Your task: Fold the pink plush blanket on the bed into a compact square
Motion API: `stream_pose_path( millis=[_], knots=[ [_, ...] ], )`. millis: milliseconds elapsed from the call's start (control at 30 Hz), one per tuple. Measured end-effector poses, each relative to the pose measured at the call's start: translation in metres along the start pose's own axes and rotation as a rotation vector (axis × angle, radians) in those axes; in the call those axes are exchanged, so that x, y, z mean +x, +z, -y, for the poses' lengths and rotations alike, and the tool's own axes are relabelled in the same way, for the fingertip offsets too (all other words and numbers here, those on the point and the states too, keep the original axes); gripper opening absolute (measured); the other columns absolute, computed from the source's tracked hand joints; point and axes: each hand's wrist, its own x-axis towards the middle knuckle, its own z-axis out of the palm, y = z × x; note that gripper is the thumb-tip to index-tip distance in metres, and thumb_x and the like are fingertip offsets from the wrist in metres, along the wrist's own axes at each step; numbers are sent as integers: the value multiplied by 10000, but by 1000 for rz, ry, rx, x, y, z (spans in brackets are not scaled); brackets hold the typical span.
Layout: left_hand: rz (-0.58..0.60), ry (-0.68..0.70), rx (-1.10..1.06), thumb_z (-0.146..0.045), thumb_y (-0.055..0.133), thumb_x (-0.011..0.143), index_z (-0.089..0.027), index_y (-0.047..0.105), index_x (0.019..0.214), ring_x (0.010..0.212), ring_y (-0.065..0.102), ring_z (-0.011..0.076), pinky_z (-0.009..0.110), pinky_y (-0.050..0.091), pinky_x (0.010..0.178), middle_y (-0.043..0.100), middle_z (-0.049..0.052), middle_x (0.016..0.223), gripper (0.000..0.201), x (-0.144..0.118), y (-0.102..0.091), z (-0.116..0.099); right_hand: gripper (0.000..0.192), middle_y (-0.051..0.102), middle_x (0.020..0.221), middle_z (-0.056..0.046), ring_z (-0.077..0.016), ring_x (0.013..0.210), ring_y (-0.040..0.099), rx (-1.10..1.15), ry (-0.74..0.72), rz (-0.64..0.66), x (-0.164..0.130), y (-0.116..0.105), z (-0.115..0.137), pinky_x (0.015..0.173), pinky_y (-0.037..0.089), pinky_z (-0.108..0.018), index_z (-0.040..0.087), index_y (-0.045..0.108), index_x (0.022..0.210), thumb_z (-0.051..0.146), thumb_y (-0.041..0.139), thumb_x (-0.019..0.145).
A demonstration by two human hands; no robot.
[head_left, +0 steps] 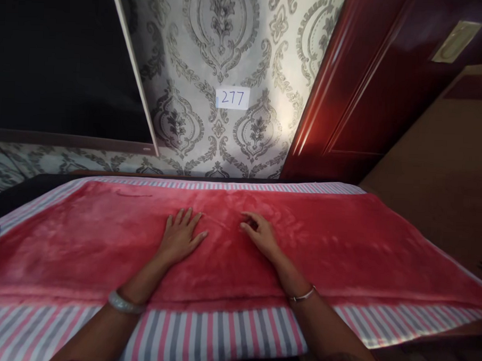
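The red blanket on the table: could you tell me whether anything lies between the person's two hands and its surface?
Nothing visible does. The left hand lies flat, palm down, directly on the red blanket, and the right hand rests on it with its fingers curled. No other object sits on the blanket near either hand.

A red blanket point(302, 247) with striped borders lies spread over the tabletop point(20, 192). The left hand point(179, 235) rests flat on it, fingers spread toward twelve o'clock. The right hand point(260, 234) sits just beside, at three o'clock of the left, fingers curled on the cloth. At twelve o'clock a label point(232, 98) reading 277 sticks on the wallpaper point(214, 51).
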Motion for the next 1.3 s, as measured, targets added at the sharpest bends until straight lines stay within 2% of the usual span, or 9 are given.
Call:
stream_pose_path(
  millis=[67, 233, 633, 733, 867, 933, 1033, 1167, 1300],
  knots=[
    [-8, 0, -4, -547, 428, 970, -222, 415, 1525, 1505, 270, 367, 626, 237, 1178, 336, 151, 1620, 644, 0, 0, 0, 295, 717, 971, -71, -203, 827, 644, -63, -24, 19, 0, 2, 2, 779, 534, -340, 209, 733, 1051, 279, 709, 766],
    [19, -16, -3, -543, 430, 972, -207, 413, 1526, 1511, 253, 367, 627, 220, 1187, 320, 152, 1626, 648, 0, -2, -1, 129, 721, 849, -60, -209, 820, 658, -69, -25, -47, 2, 5, 3, 785, 515, -334, 207, 722, 797, 204, 595, 815],
    [-7, -19, -12, -473, 471, 964, -172, 441, 1505, 1500, 275, 383, 635, 218, 1186, 346, 183, 1610, 619, -3, -9, -4, 154, 748, 844, -65, -225, 791, 677, -35, 44, -102, 6, 4, -2, 758, 523, -342, 202, 722, 791, 232, 572, 809],
    [-4, 95, -48, -388, 502, 951, -141, 472, 1473, 1471, 329, 391, 634, 243, 1181, 396, 202, 1578, 578, -1, -24, -17, 142, 747, 847, -63, -226, 794, 672, -35, 40, -104, 6, 5, -1, 766, 519, -347, 206, 724, 780, 214, 583, 792],
    [-3, 429, -216, -294, 499, 947, -173, 571, 1364, 1347, 493, 316, 510, 396, 1123, 543, 167, 1454, 440, 14, -39, -52, 141, 739, 830, -52, -217, 786, 661, -35, 29, -93, 6, 6, 0, 761, 517, -336, 211, 720, 781, 202, 581, 799],
    [-11, 525, -291, -270, 516, 935, -169, 597, 1315, 1261, 546, 296, 476, 447, 1074, 593, 157, 1369, 402, 24, -35, -68, 145, 736, 827, -49, -212, 782, 656, -41, 25, -96, 6, 6, 0, 760, 516, -331, 210, 718, 790, 189, 576, 799],
    [-45, 528, -353, -247, 543, 910, -170, 591, 1311, 1141, 583, 282, 465, 489, 1005, 633, 144, 1241, 411, 34, -16, -81, 146, 732, 821, -44, -204, 775, 646, -61, 25, -106, 7, 7, -2, 754, 513, -323, 210, 714, 790, 169, 573, 797],
    [-138, 443, -433, -265, 545, 907, -191, 610, 1278, 1091, 585, 279, 476, 492, 973, 641, 132, 1183, 384, 37, 13, -79, 142, 721, 794, -38, -195, 758, 634, -88, 32, -101, 8, 7, -5, 745, 504, -310, 207, 705, 762, 147, 582, 799],
    [-174, 420, -486, -299, 532, 917, -190, 623, 1253, 1110, 582, 275, 471, 483, 986, 636, 133, 1201, 365, 36, 24, -75, 158, 719, 808, -41, -197, 774, 634, -102, 40, -88, 8, 6, -6, 750, 495, -311, 205, 701, 769, 144, 567, 824]
  ],
)
